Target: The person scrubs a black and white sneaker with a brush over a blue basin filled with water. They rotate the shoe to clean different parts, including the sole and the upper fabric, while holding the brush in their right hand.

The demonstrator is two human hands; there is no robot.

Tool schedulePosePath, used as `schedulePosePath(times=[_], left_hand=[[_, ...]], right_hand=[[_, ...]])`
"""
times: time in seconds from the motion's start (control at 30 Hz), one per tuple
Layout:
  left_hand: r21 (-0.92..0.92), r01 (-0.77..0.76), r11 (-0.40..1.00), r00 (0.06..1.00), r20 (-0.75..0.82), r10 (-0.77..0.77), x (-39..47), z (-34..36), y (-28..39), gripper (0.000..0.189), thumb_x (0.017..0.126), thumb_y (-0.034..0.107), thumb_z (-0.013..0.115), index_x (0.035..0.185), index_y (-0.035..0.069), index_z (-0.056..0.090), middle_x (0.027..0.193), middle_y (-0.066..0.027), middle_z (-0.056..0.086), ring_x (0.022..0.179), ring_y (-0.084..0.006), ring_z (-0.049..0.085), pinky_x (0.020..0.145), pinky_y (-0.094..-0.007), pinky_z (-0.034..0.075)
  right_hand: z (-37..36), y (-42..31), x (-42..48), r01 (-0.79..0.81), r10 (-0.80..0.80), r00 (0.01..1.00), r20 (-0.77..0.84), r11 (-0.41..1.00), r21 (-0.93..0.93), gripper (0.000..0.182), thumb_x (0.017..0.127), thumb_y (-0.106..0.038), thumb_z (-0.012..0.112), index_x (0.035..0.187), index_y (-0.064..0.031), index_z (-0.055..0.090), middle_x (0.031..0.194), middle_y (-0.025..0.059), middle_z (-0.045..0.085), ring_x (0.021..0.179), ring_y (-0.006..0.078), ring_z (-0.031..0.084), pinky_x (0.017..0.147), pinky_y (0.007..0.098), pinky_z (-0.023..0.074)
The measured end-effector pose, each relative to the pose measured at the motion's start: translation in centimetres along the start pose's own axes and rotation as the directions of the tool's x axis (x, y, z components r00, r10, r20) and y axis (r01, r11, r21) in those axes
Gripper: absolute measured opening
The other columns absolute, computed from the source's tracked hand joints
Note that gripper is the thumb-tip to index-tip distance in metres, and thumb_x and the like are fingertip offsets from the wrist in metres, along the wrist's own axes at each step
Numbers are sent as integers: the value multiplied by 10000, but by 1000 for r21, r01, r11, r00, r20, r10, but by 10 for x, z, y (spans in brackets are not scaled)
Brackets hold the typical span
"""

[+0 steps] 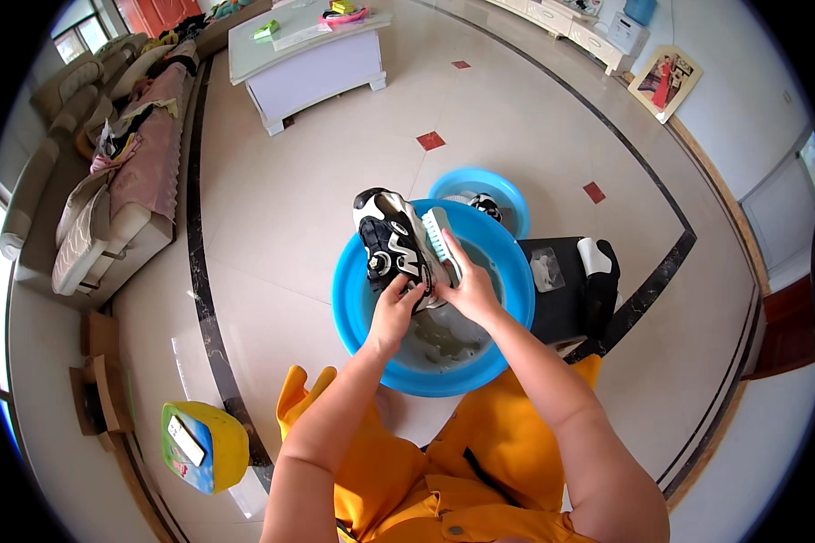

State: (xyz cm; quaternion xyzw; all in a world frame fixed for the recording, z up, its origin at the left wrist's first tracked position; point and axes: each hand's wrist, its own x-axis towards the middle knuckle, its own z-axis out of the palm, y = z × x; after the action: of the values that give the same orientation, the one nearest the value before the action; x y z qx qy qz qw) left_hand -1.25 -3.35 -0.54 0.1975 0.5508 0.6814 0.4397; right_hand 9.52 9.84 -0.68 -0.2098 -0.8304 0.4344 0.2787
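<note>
A black and white sneaker (pixel 397 244) is held over a large blue plastic basin (pixel 353 339), its toe pointing away from me. My left hand (pixel 394 309) grips the shoe near its heel. In my right hand (pixel 472 285) is a pale scrubbing brush (pixel 440 234), its bristles facing the side of the sole. Cloudy grey water (pixel 448 339) with some suds lies in the basin below. The fingers partly cover the heel and the brush's handle.
Behind the large basin is a smaller blue basin (pixel 492 178) holding another black and white shoe (pixel 485 206). A black stool (pixel 560 298) on the right bears a small clear plastic bag (pixel 547 269) and a black and white object (pixel 599 285). A yellow stool (pixel 231 444) with a phone (pixel 186 441) stands left.
</note>
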Motion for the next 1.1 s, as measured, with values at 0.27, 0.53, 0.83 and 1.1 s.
schedulePosePath(times=[0.27, 0.53, 0.83, 1.1], left_hand=[[318, -206, 925, 973, -31, 227, -7, -5, 14, 216, 930, 79, 548, 1110, -32, 589, 972, -52, 661, 896, -99, 602, 787, -255, 484], [-345, 107, 932, 984, -94, -148, -15, -15, 28, 441, 945, 203, 547, 1290, -63, 475, 1219, -141, 557, 1146, -221, 534, 1026, -331, 407], [-726, 87, 682, 986, -34, -161, 20, -12, 35, 568, 967, 447, 494, 1399, 88, 409, 1418, -107, 444, 1304, -275, 412, 1118, -415, 296], [-802, -9, 597, 979, -129, -159, 35, 1, 7, 360, 1006, 211, 471, 1322, 39, 458, 1311, -82, 535, 1211, -239, 505, 1066, -386, 389]], right_hand=[[7, -8, 6, -46, 45, 998, 33, 998, 31, 960, 698, -10, 710, 1507, -214, 238, 1346, 214, 516, 1168, 373, 559, 931, 395, 477], [16, -7, 1, 25, -28, 999, -41, 997, -68, 896, 766, -33, 646, 1518, -203, 190, 1301, 235, 534, 1013, 412, 607, 827, 434, 500], [19, -29, -4, -19, 18, 1000, -8, 993, -113, 920, 715, -43, 705, 1500, -188, 248, 1286, 233, 549, 1069, 401, 598, 851, 417, 510], [-14, -32, 0, 136, -159, 985, -68, 954, -268, 797, 790, -161, 674, 1490, -219, 297, 941, 121, 642, 787, 298, 651, 665, 406, 537]])
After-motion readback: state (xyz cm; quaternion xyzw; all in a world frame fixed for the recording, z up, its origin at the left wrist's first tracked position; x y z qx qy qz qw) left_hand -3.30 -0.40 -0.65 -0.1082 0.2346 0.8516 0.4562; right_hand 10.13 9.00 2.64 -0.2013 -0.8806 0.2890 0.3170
